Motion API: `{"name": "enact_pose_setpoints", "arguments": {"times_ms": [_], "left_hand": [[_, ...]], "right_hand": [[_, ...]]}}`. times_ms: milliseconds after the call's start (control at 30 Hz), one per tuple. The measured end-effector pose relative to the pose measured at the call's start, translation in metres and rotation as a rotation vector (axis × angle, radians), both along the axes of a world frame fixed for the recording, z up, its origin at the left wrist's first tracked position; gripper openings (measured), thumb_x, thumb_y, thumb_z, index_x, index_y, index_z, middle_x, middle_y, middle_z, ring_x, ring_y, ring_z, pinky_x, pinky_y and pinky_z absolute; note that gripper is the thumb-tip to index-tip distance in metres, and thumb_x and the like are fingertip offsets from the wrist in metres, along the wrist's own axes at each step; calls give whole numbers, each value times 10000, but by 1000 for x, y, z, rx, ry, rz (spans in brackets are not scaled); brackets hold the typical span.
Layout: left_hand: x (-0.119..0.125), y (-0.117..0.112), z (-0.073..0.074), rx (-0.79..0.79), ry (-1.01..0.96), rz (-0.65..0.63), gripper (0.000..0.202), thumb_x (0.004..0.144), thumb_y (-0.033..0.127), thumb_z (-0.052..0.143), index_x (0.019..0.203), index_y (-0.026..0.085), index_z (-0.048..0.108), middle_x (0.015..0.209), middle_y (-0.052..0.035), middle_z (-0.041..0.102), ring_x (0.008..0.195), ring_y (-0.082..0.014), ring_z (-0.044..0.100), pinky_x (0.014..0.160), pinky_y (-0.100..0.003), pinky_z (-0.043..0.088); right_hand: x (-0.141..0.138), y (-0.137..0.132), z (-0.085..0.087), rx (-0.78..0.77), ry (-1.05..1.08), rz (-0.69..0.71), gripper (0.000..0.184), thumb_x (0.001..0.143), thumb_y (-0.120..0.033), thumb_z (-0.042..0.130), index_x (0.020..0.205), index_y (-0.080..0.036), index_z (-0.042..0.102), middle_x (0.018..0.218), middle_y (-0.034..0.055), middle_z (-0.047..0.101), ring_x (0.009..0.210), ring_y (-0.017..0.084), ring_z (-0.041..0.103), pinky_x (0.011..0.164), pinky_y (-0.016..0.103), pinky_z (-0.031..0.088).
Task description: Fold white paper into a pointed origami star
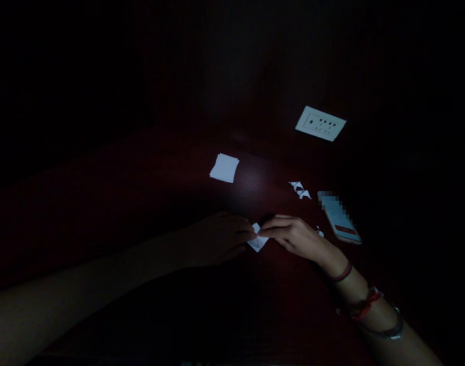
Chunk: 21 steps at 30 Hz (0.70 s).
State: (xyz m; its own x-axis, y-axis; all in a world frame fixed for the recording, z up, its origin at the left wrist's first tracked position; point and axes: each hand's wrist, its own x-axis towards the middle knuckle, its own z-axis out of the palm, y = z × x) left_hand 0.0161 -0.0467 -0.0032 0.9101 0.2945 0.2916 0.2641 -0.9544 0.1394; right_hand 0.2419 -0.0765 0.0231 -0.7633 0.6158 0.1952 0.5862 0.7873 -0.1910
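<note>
A small folded white paper lies on the dark red table, one corner pointing toward me and creases showing on its face. My left hand reaches in from the left, in shadow, its fingertips holding the paper's left side. From the right, my right hand has its fingers together on the paper's right side. The fingertips of both hands nearly meet at its middle and hide part of it. Bracelets circle my right wrist.
A stack of white paper squares lies farther back on the table. To the right are small folded paper pieces, a phone with its screen lit, and white scraps. A socket plate is behind. Surroundings are very dark.
</note>
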Motion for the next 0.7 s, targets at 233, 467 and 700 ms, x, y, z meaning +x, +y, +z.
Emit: {"name": "enact_pose_setpoints", "arguments": {"times_ms": [233,467,700], "left_hand": [[2,-2,0,28,-30,27,298,834,222,397,1129,201,428,1133,-18,495,1063,-176,418,888,-311,299],[2,-1,2,-10,0,18,297,837,221,391,1132,207,424,1152,-1,485,1079,-175,394,907,-307,272],[0,4,3,9,10,-45,313,842,217,383,1153,218,421,1154,-22,473,1064,-181,402,891,-317,293]], "right_hand": [[2,-1,-1,92,-87,21,271,811,-137,422,1037,-206,556,977,39,600,891,154,527,776,320,449],[11,1,-2,113,-142,-30,277,809,-128,406,1031,-199,555,1027,36,582,913,172,519,791,346,431],[9,-3,-4,100,-34,-72,323,804,-105,385,1080,-193,527,1043,36,566,929,157,499,806,328,428]]}}
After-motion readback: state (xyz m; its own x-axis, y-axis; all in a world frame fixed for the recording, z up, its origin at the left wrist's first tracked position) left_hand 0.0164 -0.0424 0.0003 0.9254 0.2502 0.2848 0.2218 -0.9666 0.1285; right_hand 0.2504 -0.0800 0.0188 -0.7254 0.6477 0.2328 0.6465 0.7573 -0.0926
